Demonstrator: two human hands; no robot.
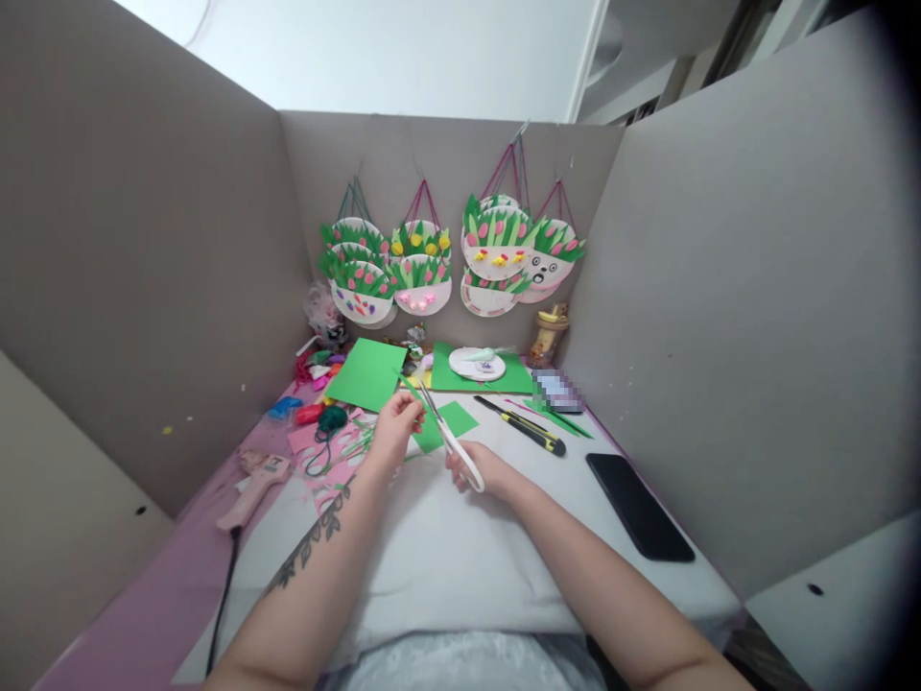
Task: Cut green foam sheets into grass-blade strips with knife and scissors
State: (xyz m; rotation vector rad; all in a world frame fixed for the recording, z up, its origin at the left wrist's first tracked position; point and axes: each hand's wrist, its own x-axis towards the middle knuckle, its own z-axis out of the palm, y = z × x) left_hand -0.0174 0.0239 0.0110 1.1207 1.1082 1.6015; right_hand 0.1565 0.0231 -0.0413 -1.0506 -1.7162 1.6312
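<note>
My right hand (481, 466) is closed around the white handles of a pair of scissors (453, 440), whose blades point up and away toward the left. Pinched in my left hand (397, 424) is a narrow green paper strip (407, 384), its tip rising beside the scissor blades. Whether the blades touch the strip I cannot tell. Beneath both hands lies a green paper piece (455, 420) on the white table cover, partly hidden by the scissors. Thin green and white paper scraps (358, 437) are scattered left of my left hand.
A pink glue gun (260, 489) lies at left, near dark green yarn (332, 419). Green sheets (368, 372) and a white paper plate (469, 365) are behind. At right are a utility knife (532, 432) and a black phone (639, 506). Decorated plate baskets (423, 288) hang on the grey panel.
</note>
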